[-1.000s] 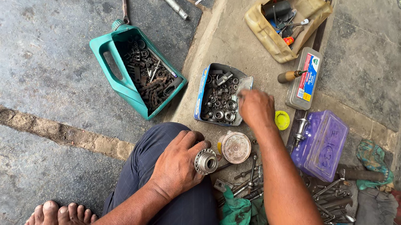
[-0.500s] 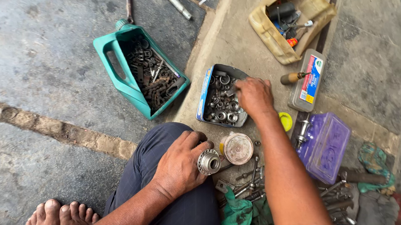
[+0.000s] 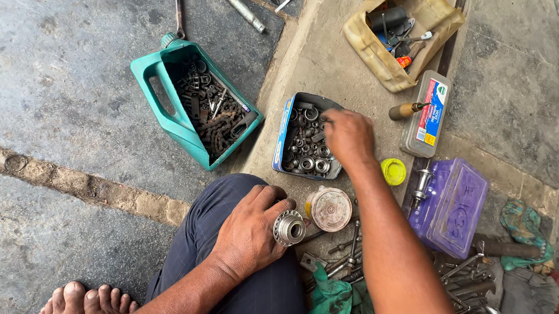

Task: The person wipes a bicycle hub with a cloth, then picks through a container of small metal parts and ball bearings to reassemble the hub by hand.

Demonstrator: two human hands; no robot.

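Steel hub (image 3: 289,228) sits gripped in my left hand (image 3: 249,228) on my knee, nothing fitted to it yet, while my right hand (image 3: 347,136) digs, fingers curled, among nuts in the blue tin (image 3: 282,143).

A teal cut-open jug (image 3: 162,89), a blue tin (image 3: 281,152), a yellow cap (image 3: 393,171), a purple box (image 3: 451,206) and grey concrete (image 3: 44,28).

Single head view, steeply downward, close over floor (image 3: 38,83)

Grey flat case (image 3: 426,114), blue-red-white label, betw. tan bag & purple box.
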